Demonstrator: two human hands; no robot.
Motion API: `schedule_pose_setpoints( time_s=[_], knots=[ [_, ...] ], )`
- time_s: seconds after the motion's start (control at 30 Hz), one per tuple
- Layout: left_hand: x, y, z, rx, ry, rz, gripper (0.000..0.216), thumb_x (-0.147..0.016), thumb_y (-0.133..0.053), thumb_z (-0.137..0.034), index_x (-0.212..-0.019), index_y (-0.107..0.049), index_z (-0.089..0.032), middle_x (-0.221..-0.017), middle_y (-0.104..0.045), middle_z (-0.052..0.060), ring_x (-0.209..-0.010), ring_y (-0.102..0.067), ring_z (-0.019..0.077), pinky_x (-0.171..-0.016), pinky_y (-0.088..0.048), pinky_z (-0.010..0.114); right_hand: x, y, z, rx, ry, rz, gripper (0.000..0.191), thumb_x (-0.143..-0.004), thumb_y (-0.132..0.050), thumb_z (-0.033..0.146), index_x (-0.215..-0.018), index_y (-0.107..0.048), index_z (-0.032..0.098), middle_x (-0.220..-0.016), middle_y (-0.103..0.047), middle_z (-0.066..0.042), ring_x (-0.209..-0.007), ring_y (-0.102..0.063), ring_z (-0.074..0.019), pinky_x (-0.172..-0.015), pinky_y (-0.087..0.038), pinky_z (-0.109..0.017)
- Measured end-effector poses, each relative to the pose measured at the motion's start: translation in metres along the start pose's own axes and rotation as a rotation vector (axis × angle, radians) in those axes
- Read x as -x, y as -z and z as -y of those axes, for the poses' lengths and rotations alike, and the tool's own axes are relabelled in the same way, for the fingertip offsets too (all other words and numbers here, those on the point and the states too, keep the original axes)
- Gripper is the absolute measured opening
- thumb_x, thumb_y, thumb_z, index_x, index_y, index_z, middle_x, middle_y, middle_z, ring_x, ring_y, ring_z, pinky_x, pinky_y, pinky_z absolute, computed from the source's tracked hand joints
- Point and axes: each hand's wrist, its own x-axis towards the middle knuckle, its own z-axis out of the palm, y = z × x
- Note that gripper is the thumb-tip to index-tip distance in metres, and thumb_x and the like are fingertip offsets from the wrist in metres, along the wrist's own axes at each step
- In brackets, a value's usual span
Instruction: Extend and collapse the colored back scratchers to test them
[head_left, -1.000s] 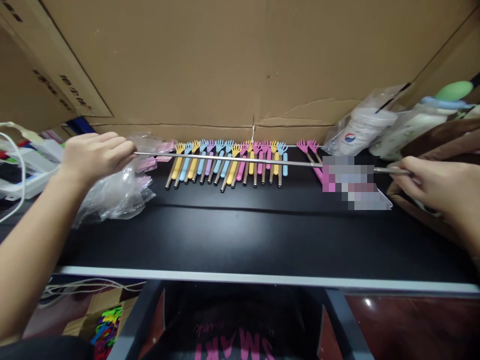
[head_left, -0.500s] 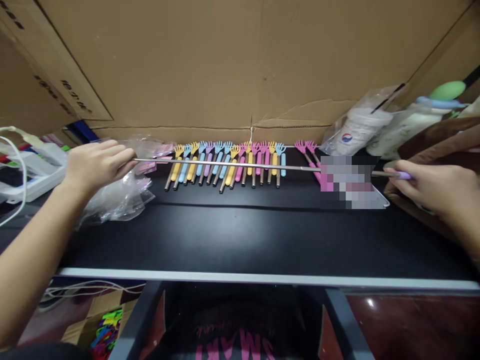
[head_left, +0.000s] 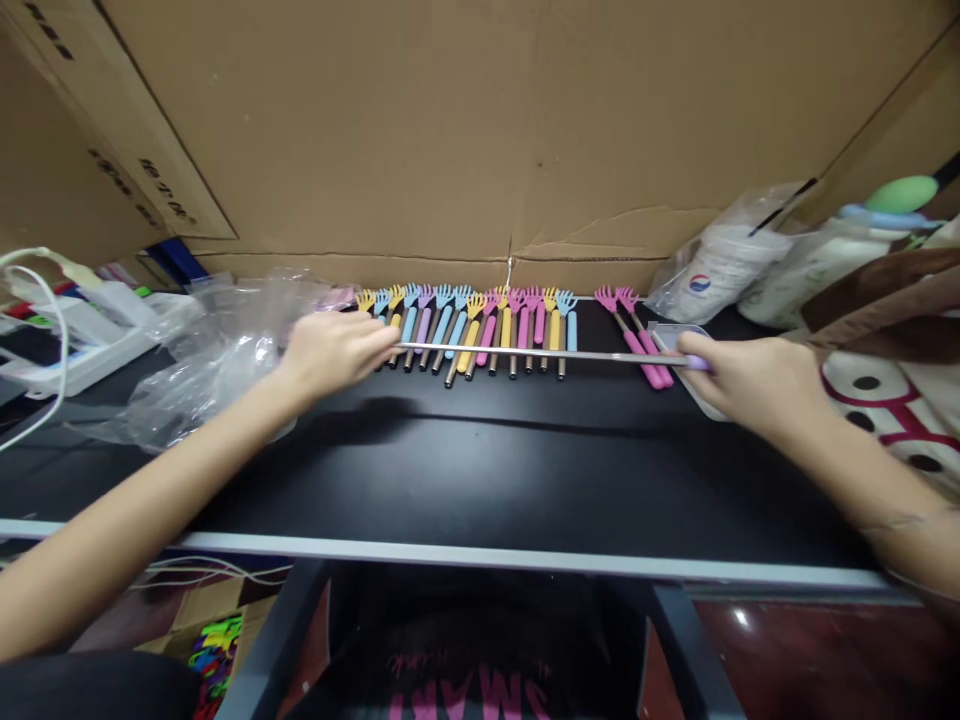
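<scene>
A telescopic back scratcher (head_left: 525, 352) stretches level between my two hands above the black table. My left hand (head_left: 337, 350) is closed round its far end, hiding that tip. My right hand (head_left: 750, 380) grips the purple handle at the other end. Behind the thin metal rod lies a row of back scratchers (head_left: 506, 325) in yellow, blue, purple and pink, claws toward the cardboard. Two pink back scratchers (head_left: 646, 355) lie apart from the row, close to my right hand. Beside them rests a flat clear-edged object (head_left: 701, 395), partly covered by that hand.
Crumpled clear plastic bags (head_left: 217, 370) and a white power strip (head_left: 97, 340) occupy the left side. A bagged white cup (head_left: 724, 270) and a bottle with a green top (head_left: 832, 260) stand at the back right. Cardboard (head_left: 420, 130) walls the rear; a pale table edge (head_left: 450, 553) runs along the front.
My hands have come closer together, the left moving right and the right moving left. The back scratcher's rod between them is now much shorter.
</scene>
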Motion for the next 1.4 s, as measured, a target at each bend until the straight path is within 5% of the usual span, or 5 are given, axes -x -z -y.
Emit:
schedule_pose_setpoints(
  time_s=[0.17, 0.47, 0.73, 1.23, 1.4],
  knots=[
    [-0.026, 0.009, -0.042, 0.111, 0.026, 0.068, 0.043, -0.099, -0.031, -0.037, -0.071, -0.057, -0.019, -0.061, -0.060, 0.002, -0.057, -0.054, 0.0147, -0.047, -0.020, 0.027, -0.012, 0.018, 0.039, -0.063, 0.045, -0.014, 0.035, -0.090, -0.033, 0.043, -0.085, -0.061, 0.022, -0.070, -0.065, -0.007, -0.054, -0.049, -0.0169, -0.050, -0.013, -0.025],
    [-0.046, 0.037, -0.060, 0.142, 0.035, 0.065, 0.044, -0.099, -0.032, -0.040, -0.070, -0.056, -0.018, -0.061, -0.060, 0.002, -0.055, -0.054, 0.0142, -0.048, -0.017, 0.026, -0.012, 0.024, 0.063, -0.137, 0.071, -0.073, 0.033, -0.091, -0.034, 0.040, -0.077, -0.057, 0.021, -0.067, -0.065, -0.006, -0.055, -0.052, -0.0170, -0.050, -0.012, -0.026],
    [-0.064, 0.038, -0.096, 0.307, 0.007, 0.059, 0.036, -0.097, -0.043, -0.038, -0.070, -0.056, -0.016, -0.056, -0.055, 0.000, -0.050, -0.048, 0.0115, -0.047, -0.014, 0.026, -0.008, 0.049, 0.103, -0.178, 0.212, -0.074, 0.021, -0.087, -0.043, 0.030, -0.084, -0.061, 0.021, -0.062, -0.065, -0.004, -0.052, -0.053, -0.0154, -0.049, -0.011, -0.026],
    [-0.068, 0.036, -0.099, 0.229, -0.056, -0.064, 0.024, -0.096, -0.045, -0.034, -0.083, -0.060, -0.021, -0.059, -0.058, -0.003, -0.054, -0.053, 0.0123, -0.047, -0.018, 0.027, -0.008, 0.052, 0.120, -0.207, 0.411, -0.281, 0.038, -0.097, -0.030, 0.039, -0.081, -0.059, 0.019, -0.062, -0.064, -0.001, -0.047, -0.052, -0.0110, -0.046, -0.010, -0.026],
    [-0.054, 0.038, -0.070, 0.076, -0.046, -0.067, 0.032, -0.099, -0.037, -0.031, -0.078, -0.060, -0.022, -0.061, -0.060, -0.001, -0.059, -0.052, 0.0139, -0.049, -0.022, 0.027, -0.009, 0.048, 0.078, -0.114, 0.342, -0.163, 0.043, -0.097, -0.025, 0.042, -0.076, -0.056, 0.020, -0.065, -0.063, -0.003, -0.055, -0.052, -0.0119, -0.049, -0.012, -0.024]
  ],
)
